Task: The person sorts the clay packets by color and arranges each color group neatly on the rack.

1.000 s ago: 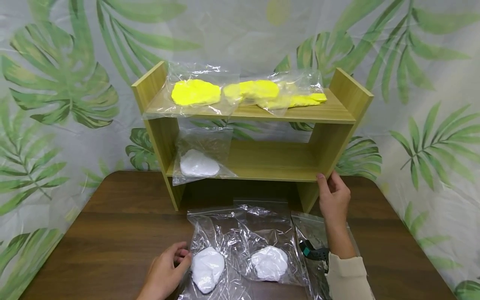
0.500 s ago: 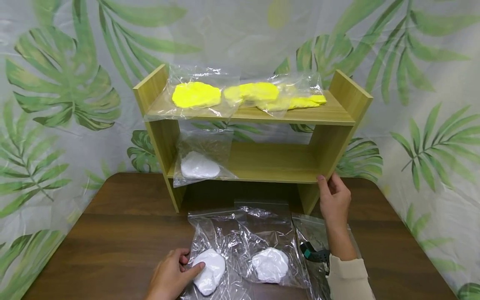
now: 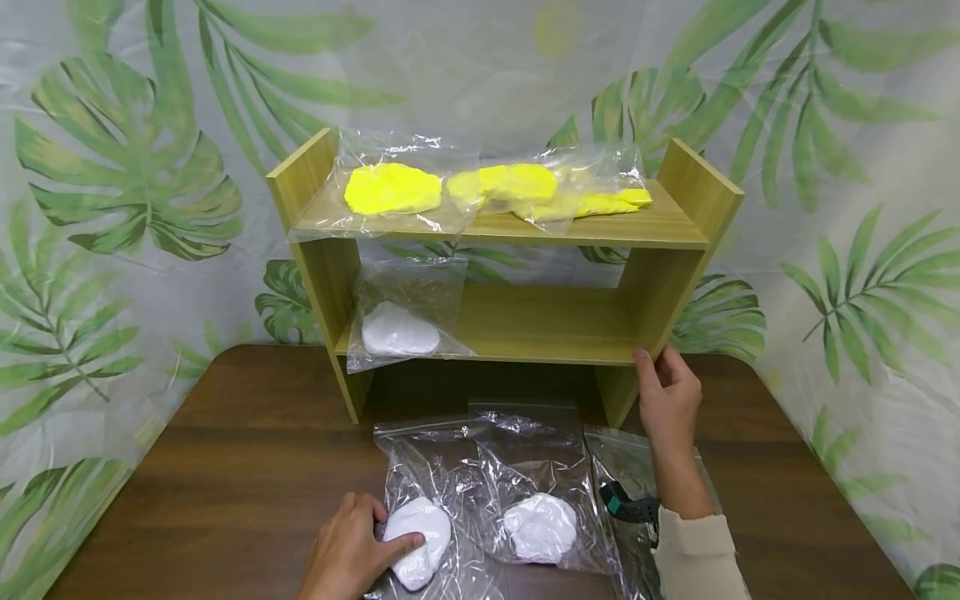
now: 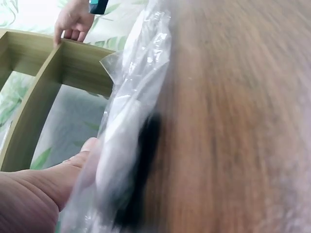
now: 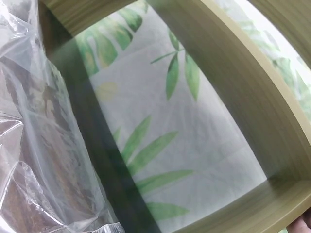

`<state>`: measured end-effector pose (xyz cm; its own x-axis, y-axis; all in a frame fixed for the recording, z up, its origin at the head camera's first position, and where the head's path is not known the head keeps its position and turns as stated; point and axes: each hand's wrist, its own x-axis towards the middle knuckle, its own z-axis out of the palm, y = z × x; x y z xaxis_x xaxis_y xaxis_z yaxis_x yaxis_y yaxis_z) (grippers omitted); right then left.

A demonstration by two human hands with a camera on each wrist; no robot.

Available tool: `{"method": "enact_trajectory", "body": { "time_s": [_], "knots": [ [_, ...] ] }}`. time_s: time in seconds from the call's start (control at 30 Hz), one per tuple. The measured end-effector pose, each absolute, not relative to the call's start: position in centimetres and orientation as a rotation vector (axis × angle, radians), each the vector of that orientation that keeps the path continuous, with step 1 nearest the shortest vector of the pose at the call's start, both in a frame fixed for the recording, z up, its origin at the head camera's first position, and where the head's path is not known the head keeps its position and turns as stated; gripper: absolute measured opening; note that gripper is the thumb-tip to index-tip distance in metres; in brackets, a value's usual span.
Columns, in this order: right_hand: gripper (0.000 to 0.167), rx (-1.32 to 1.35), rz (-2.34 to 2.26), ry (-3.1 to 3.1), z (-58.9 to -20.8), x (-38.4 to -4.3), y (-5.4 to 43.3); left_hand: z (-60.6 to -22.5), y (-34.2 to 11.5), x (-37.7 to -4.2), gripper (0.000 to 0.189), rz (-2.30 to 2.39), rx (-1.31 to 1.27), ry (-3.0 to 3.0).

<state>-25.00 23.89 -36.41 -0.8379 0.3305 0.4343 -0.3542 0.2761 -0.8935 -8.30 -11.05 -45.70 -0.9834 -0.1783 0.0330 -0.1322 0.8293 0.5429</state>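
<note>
Head view showed the left hand [image 3: 348, 546] at the near edge of the counter [image 3: 202, 500], its grip clamped on the left bag [image 3: 457, 471]: the thumb lay across the white lump [image 3: 431, 521] inside, and the fingers curled at the left edge. Whether the fingertips went underneath could not be told; the left wrist view was blurred there, though it showed the thumb against the plastic. The right hand [image 3: 670, 396] was clamped on the right side of the shelf unit [image 3: 697, 217], thumb on the front edge at about the height of the middle shelf [image 3: 555, 321], fingers round the outer face.

Just right of the left bag lay the middle bag [image 3: 540, 521], also with a white lump, their plastic seeming to overlap. Farther right, a right bag [image 3: 622, 454] lay partly beneath the forearm, its contents hard to make out. Beyond, one white bag [image 3: 401, 329] rested at the left of the middle shelf, and yellow bags [image 3: 393, 187] lined the top shelf [image 3: 637, 233].

The step in hand appeared to be taking hold of the left bag while the right hand braced the unit. The next move seemed to call for a secure pinch on lump and plastic together, without dragging the middle bag.
</note>
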Motion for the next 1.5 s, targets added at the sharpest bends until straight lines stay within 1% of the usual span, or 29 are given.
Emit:
{"method": "enact_trajectory", "body": {
  "time_s": [0.2,0.43,0.67,0.9,1.07,1.3,1.4,1.5],
  "knots": [
    [0.034,0.003,1.611,-1.995,-37.0,-25.3,24.1,-45.3,-11.0,-8.2,0.056,-0.825,0.225,-2.940],
    [0.033,-0.003,1.592,-1.994,-37.3,-25.7,24.4,-44.8,-11.0,-8.0,0.068,-0.594,0.259,-3.032],
    [0.034,-0.002,1.603,-2.017,-37.5,-25.6,24.3,-45.0,-11.1,-7.7,0.055,-0.645,0.201,-3.017],
    [0.034,-0.012,1.592,-2.020,-37.5,-25.8,24.4,-45.2,-11.2,-8.2,0.055,-0.900,0.227,-2.937],
    [0.034,-0.014,1.591,-2.026,-37.4,-25.9,24.4,-45.5,-11.7,-8.5,0.047,-1.156,0.227,-2.868],
    [0.035,-0.002,1.606,-2.028,-35.8,-24.7,23.7,-45.7,-12.9,-8.7,0.030,-1.589,0.083,-2.782],
    [0.035,0.007,1.611,-2.024,-35.6,-24.4,23.6,-45.9,-13.3,-8.9,0.028,-1.774,0.025,-2.740],
    [0.035,0.015,1.610,-2.013,-36.3,-25.0,23.9,-46.2,-13.6,-9.0,0.029,-1.913,-0.014,-2.687]
  ]
}}
